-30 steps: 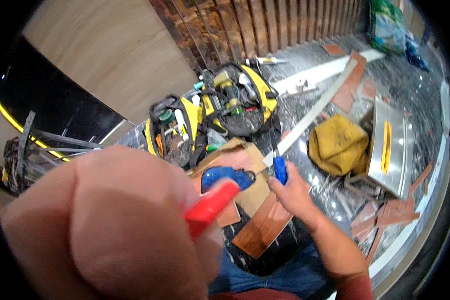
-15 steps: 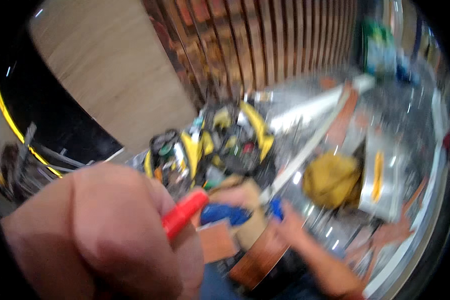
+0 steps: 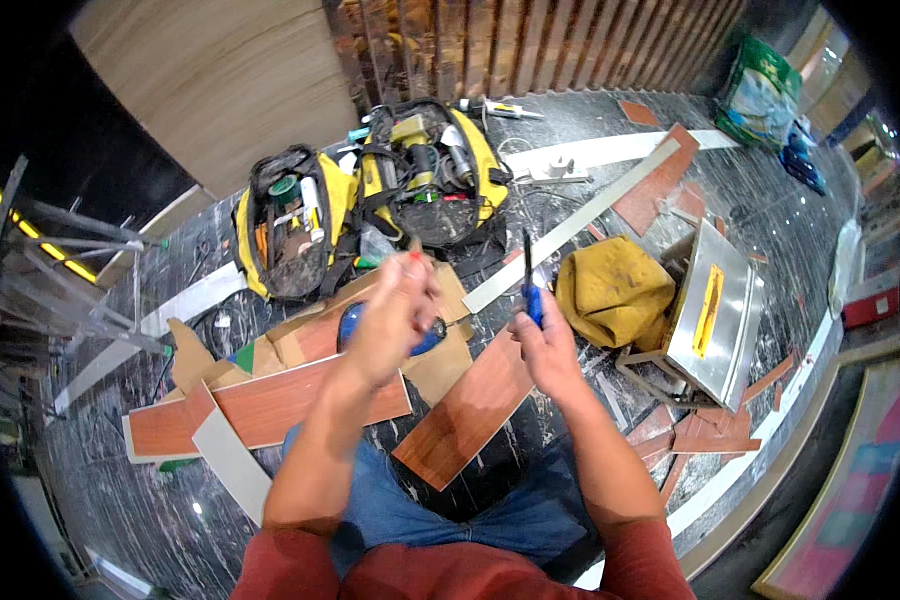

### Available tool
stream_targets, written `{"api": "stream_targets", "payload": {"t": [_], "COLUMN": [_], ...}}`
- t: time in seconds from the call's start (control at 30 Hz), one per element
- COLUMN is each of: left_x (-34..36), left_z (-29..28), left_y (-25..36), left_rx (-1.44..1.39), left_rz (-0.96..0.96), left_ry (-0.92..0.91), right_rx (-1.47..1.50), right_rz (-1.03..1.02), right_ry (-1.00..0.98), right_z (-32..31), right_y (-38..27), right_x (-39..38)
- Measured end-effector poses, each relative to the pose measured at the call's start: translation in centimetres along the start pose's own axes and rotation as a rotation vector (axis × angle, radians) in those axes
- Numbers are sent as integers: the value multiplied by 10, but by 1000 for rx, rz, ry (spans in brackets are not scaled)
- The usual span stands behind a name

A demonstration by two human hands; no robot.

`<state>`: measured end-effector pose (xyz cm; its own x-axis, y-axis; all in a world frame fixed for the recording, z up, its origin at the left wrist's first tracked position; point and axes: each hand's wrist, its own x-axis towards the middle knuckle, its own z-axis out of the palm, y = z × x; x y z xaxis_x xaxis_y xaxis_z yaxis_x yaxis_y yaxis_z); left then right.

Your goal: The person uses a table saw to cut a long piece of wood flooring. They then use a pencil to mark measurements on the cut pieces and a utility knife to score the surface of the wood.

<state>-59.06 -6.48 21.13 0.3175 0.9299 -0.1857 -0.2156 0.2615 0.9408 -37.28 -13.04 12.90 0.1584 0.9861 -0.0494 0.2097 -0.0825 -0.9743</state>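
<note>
My left hand (image 3: pixel 390 310) is closed on a slim red stick (image 3: pixel 416 257), mostly covered by the fingers; its exact kind cannot be made out. Behind that hand lies a blue rounded object (image 3: pixel 428 338), partly hidden, on brown cardboard (image 3: pixel 440 372). My right hand (image 3: pixel 548 345) grips a blue-handled tool (image 3: pixel 535 304) with a narrow dark end pointing up. Just below it, a reddish wood-grain plank (image 3: pixel 470 410) slants over the floor before my knees. Another wood-grain plank (image 3: pixel 300 402) lies to the left, crossed by a narrower piece showing its pale back (image 3: pixel 232 452).
Two yellow-and-black tool bags (image 3: pixel 295 225) (image 3: pixel 490 170) stand open ahead. On the right are a mustard-coloured cloth bag (image 3: pixel 610 290) and a metal-topped table saw (image 3: pixel 725 310), with plank offcuts (image 3: pixel 710 430) nearby. A long pale strip (image 3: pixel 570 225) runs diagonally. A green sack (image 3: pixel 760 95) stands far right.
My left hand, with the red stick, has come down and away from close before the camera to above the cardboard. The blue-handled tool stays in my right hand. The view has shifted and sharpened.
</note>
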Motion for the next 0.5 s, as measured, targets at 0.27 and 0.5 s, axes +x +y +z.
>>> {"api": "stream_targets", "payload": {"t": [0.27, 0.5], "left_x": [10, 1], "left_z": [16, 34], "left_y": [-68, -65], "left_rx": [473, 624], "left_rz": [168, 60], "left_ry": [-153, -146], "right_rx": [-199, -704], "right_rz": [-84, -408], "right_ry": [60, 8], "right_z": [-26, -31], "right_y": [-35, -37], "right_x": [-12, -25]}}
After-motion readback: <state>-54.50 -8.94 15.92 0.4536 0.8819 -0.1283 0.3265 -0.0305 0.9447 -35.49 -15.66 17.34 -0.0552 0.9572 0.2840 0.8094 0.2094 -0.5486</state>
